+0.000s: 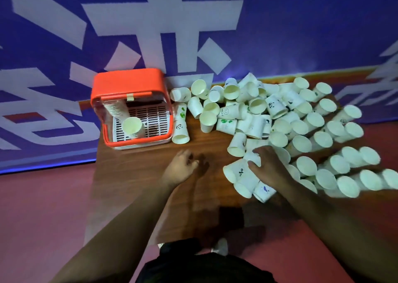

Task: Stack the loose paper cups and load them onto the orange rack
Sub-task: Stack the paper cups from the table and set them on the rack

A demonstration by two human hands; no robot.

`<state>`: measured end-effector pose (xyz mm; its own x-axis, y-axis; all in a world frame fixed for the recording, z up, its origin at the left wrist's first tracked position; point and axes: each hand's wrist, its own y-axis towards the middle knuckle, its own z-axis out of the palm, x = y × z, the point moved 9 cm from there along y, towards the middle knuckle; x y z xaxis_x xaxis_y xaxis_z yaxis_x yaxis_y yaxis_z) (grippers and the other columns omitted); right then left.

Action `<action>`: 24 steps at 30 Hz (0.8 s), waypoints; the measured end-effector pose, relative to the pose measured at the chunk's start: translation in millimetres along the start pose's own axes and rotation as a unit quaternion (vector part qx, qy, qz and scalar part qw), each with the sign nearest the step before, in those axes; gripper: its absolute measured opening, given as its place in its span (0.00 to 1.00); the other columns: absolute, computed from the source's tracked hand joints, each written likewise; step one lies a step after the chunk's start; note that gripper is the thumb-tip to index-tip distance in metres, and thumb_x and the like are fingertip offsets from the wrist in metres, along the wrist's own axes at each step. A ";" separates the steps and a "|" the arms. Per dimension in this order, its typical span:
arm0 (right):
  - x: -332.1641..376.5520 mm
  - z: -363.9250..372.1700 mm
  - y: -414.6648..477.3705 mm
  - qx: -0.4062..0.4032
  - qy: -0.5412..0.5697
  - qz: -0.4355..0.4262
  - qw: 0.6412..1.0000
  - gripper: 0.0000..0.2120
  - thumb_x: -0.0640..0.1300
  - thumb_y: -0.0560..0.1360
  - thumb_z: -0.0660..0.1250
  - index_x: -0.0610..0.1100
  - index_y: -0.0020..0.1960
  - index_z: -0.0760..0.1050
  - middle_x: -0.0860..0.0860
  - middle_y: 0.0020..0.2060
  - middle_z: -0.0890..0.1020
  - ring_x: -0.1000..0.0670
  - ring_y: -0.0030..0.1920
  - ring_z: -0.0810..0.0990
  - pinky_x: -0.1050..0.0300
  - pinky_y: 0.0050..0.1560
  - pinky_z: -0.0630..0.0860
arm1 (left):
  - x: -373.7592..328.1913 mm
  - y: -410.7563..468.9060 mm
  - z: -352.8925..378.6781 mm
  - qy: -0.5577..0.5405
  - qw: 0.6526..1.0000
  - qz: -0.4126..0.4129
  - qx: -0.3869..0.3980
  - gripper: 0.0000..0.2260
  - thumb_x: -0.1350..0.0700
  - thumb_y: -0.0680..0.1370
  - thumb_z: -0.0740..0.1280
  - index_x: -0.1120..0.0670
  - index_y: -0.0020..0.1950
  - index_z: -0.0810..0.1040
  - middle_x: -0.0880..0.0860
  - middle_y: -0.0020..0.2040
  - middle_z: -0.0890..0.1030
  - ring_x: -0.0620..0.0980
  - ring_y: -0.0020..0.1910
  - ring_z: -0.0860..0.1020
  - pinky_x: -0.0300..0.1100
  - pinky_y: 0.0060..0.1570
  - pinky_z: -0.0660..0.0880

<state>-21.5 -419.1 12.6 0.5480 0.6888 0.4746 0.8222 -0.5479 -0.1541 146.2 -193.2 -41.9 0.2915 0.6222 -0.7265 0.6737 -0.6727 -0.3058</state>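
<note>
The right hand (pixel 269 166) is pinching one paper cup (pixel 254 158) between thumb and curled fingers, at the near edge of the loose pile (pixel 290 121) covering the right side of the table (pixel 140 175). The left hand (pixel 182 168) is hovering over bare wood, loosely curled, holding nothing. The orange rack (pixel 129 82) is sitting far left, holding two cup stacks (pixel 132 126).

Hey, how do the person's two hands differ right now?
The left hand holds nothing, over bare wooden table; the right hand grips a paper cup at the edge of the pile. The left hand's fingers curl loosely; the right hand's fingers wrap the cup. Both reach forward, palms down.
</note>
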 end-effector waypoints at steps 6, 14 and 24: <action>-71.5 4.4 -52.0 0.019 -0.016 0.044 0.999 0.20 0.47 0.72 0.72 0.39 0.60 0.76 0.41 0.56 0.75 0.41 0.59 0.74 0.50 0.60 0.72 | -66.5 -4.7 97.5 0.020 0.998 0.018 0.052 0.15 0.50 0.79 0.66 0.56 0.63 0.75 0.56 0.58 0.75 0.53 0.63 0.69 0.40 0.56 0.66; -129.6 41.1 -83.3 0.028 0.080 0.219 0.972 0.19 0.47 0.74 0.69 0.32 0.55 0.73 0.36 0.53 0.78 0.38 0.55 0.77 0.57 0.47 0.67 | -95.7 -3.1 155.0 0.111 0.994 0.021 0.009 0.28 0.36 0.75 0.67 0.54 0.67 0.74 0.56 0.60 0.67 0.55 0.63 0.67 0.50 0.65 0.68; -169.0 88.6 -79.9 0.036 0.345 0.419 0.839 0.18 0.51 0.77 0.67 0.35 0.52 0.77 0.49 0.35 0.77 0.44 0.44 0.79 0.51 0.47 0.75 | -92.5 0.6 194.6 0.228 0.973 0.005 0.048 0.29 0.38 0.76 0.66 0.55 0.69 0.71 0.56 0.66 0.73 0.57 0.66 0.70 0.51 0.64 0.69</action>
<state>-166.1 -449.7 -132.1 0.7395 -0.3760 0.5583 0.2128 -0.6564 -0.7238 -12.5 -329.0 -94.5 0.5830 0.7133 -0.3889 0.6089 -0.7006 -0.3720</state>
